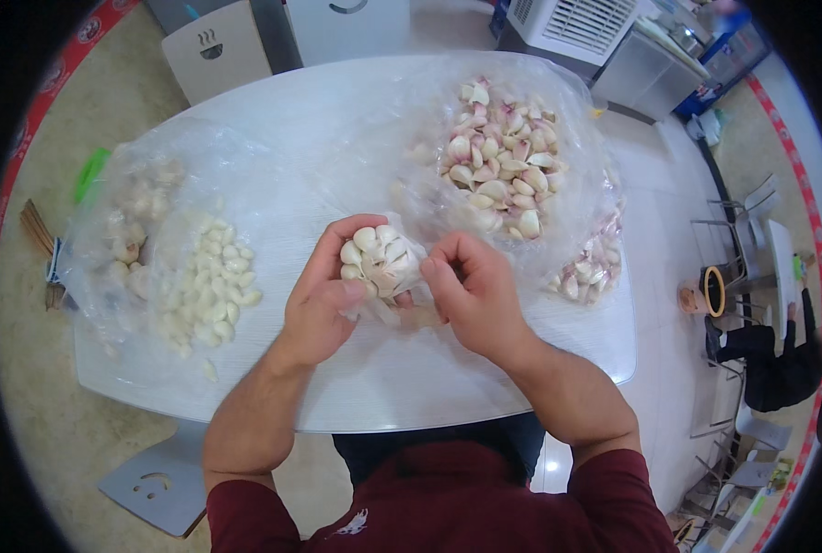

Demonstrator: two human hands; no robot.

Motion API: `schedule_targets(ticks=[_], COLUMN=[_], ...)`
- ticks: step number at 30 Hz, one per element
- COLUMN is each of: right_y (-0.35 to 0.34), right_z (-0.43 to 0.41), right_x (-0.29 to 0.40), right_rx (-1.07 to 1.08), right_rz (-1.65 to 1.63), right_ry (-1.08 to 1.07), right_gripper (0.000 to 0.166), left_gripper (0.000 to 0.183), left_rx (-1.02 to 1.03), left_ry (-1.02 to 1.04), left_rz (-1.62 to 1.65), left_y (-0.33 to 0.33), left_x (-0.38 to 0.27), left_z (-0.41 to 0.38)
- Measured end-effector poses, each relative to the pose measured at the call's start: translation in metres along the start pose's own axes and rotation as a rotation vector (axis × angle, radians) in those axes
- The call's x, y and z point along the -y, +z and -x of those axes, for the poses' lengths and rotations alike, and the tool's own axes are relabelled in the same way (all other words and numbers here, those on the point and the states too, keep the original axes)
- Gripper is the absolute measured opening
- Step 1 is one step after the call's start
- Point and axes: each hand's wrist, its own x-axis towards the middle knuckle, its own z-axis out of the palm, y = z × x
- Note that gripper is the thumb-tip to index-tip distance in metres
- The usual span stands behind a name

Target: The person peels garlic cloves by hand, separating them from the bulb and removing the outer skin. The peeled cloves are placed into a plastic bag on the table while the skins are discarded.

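Observation:
A garlic bulb with its cloves partly bared rests in my left hand, above the white table. My right hand pinches papery skin at the bulb's right side between thumb and bent forefinger. Loose skin hangs beneath the bulb. Peeled garlic cloves lie heaped on clear plastic to the left. Beyond my right hand, an open plastic bag holds many unpeeled pinkish garlic cloves.
Whole garlic bulbs sit in a plastic bag at the table's left. More cloves show through plastic near the right edge. Chairs and a white air cooler stand beyond the table. A seated person is far right.

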Motion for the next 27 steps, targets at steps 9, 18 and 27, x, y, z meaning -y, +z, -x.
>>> schedule_targets(ticks=[9,18,27], right_y=[0.005,0.001,-0.01], right_z=[-0.001,-0.005,0.006], right_x=[-0.007,-0.009,0.001], right_rx=[-0.059,0.002,-0.096], right_rz=[0.284,0.545,0.508], right_ry=[-0.139,-0.222,-0.217], right_gripper=[0.013,0.012,0.025], left_gripper=[0.054,0.059,0.051], left_rx=[0.101,-0.009,0.017], left_ry=[0.019,0.014,-0.045], left_rz=[0.299,-0.111,0.056], left_y=[-0.013,0.0,-0.016], left_x=[0.007,0.006,0.009], left_z=[-0.002,0.001,0.0])
